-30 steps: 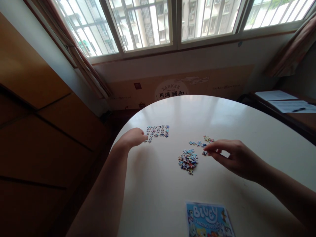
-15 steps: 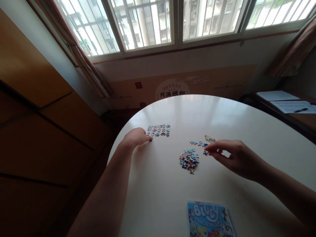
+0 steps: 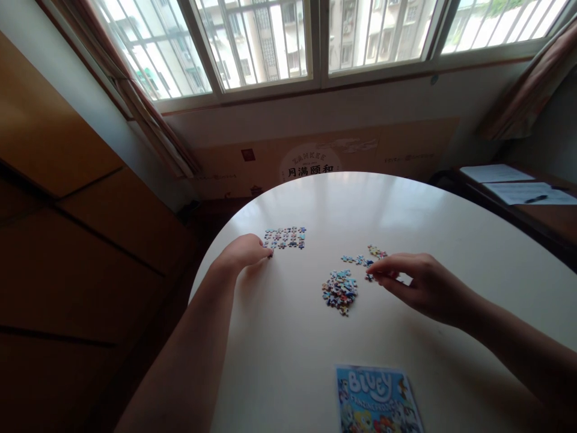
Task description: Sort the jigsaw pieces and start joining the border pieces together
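Note:
My left hand (image 3: 243,251) reaches to the table's far left, its fingers closed on a small jigsaw piece (image 3: 270,255). That piece sits just below the lower left corner of a block of jigsaw pieces laid out in rows (image 3: 285,237). On the right, my right hand (image 3: 415,278) has its thumb and fingertips pinched together at another dark jigsaw piece (image 3: 369,277), partly covered by the fingers. Near these fingertips lie a short line of bluish pieces (image 3: 358,260) and a yellowish cluster (image 3: 377,251). Between my hands is a heaped pile of mixed pieces (image 3: 339,291).
All this lies on a round white table (image 3: 279,337). A blue booklet or box marked "Bluey" (image 3: 377,397) is at the near edge. Papers with a pen (image 3: 527,193) rest on a dark side desk at right. Wooden cabinets (image 3: 90,240) stand at left.
The whole view has shifted slightly, so everything appears a little further left. My right fingertips have edged closer over the dark piece. My left hand keeps its place beside the rows.

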Demonstrator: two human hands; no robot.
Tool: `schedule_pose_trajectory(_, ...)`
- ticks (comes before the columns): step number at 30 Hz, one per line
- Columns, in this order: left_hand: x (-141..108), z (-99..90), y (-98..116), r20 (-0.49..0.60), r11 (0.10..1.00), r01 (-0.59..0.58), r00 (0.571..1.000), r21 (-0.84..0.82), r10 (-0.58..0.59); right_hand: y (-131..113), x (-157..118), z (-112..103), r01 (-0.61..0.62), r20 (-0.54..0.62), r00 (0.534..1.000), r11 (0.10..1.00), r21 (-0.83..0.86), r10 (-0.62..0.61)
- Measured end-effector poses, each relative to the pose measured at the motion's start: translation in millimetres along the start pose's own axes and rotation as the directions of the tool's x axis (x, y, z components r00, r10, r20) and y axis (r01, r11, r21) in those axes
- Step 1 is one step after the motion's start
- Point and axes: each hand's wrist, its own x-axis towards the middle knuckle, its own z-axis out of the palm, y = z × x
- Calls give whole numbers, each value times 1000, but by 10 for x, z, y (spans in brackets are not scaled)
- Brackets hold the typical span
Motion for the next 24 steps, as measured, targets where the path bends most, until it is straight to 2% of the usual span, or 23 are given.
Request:
schedule_pose_trajectory(4, 7, 2, -2, -3, 1000, -12, 1000, -10, 12, 18, 14, 15, 9, 4, 1000, 999, -34, -9)
schedule_pose_trajectory(8, -56, -24, 45, -40, 999, -10, 999, -41, 9, 41, 31, 82, 120, 4, 993, 981, -153, -121)
schedule_pose_trajectory(13, -269, -73, 223, -115, 993, -70, 992, -92, 60, 81, 26, 237, 147, 17, 989, 934, -327, -150)
schedule_pose_trajectory(18, -473, -89, 436, -165, 988, -146, 977, -48, 136, 135, 28, 339, 130, 26, 991, 909, -396, -131)
schedule_pose_trajectory(21, -533, -25, 570, -184, 961, -277, 944, 10, 274, 134, 43, 351, 128, 28, 991, 902, -413, -128)
schedule_pose_trajectory(24, -592, 80, 694, -110, 867, -495, 860, 61, 499, 112, 61, 357, 125, 45, 992, 900, -417, -117)
